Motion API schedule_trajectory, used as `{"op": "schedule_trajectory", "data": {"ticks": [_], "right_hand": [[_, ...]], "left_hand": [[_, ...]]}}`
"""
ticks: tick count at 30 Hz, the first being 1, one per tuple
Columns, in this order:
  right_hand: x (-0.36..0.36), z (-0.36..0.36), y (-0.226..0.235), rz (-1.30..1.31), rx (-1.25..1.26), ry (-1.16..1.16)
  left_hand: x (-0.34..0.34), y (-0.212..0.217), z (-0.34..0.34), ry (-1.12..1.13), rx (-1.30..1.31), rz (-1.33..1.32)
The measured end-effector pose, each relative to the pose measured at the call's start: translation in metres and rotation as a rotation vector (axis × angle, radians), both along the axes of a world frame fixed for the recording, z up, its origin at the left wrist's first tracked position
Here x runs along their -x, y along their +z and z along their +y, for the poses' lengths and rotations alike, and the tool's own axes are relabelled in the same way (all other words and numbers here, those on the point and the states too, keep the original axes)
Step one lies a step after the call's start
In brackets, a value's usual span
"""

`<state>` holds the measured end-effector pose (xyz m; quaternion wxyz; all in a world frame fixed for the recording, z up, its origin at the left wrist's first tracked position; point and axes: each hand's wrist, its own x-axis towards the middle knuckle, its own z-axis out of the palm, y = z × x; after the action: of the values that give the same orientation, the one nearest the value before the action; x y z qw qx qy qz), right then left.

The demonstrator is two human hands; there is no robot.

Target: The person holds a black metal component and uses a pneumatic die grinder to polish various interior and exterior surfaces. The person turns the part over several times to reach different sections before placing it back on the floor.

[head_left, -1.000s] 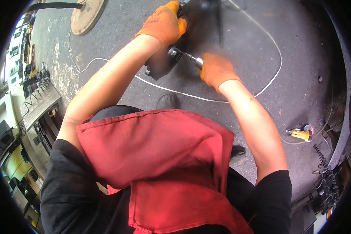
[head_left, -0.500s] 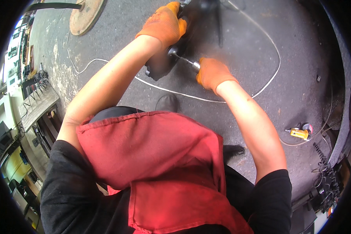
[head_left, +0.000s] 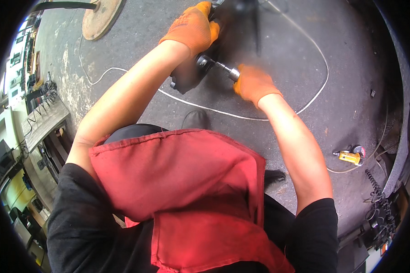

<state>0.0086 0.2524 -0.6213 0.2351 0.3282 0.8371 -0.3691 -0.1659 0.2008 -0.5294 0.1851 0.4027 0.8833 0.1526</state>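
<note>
In an orange work glove, my left hand (head_left: 193, 28) is closed on the upper part of a dark, bulky workpiece (head_left: 189, 79); a blurred patch hides some of its shape. My right hand (head_left: 257, 85), gloved in orange too, wraps round a tool with a silver cylindrical nose (head_left: 233, 73). A thin shaft runs from that nose up and left to a rounded metal end at the workpiece. Whether the tip touches the metal is hard to make out. The tool's body is hidden in the glove.
A thin white cord (head_left: 214, 110) loops over the dark floor around the work. At right lies a yellow handheld tool with a disc (head_left: 350, 157), near a coiled black hose (head_left: 373, 182). A round rusty plate (head_left: 100, 20) stands far left, and a bench (head_left: 45, 120) left.
My right hand and the silver-nosed tool have shifted slightly to the right and toward me. My left hand and the workpiece have hardly moved.
</note>
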Motion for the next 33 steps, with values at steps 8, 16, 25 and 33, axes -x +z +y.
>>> {"op": "schedule_trajectory", "data": {"ticks": [8, 16, 25, 33], "right_hand": [[-0.008, -0.014, -0.006, -0.031, 0.074, -0.026], [-0.010, -0.030, 0.008, -0.043, 0.106, -0.013], [-0.006, -0.040, 0.032, -0.021, 0.078, -0.017], [-0.003, -0.033, 0.045, 0.024, 0.007, 0.061]], "left_hand": [[-0.007, 0.012, 0.002, 0.018, 0.012, -0.049], [0.009, -0.015, 0.001, -0.042, 0.079, 0.025], [0.013, -0.029, -0.001, -0.074, 0.032, 0.081], [0.014, -0.030, 0.001, -0.060, 0.066, 0.041]]}}
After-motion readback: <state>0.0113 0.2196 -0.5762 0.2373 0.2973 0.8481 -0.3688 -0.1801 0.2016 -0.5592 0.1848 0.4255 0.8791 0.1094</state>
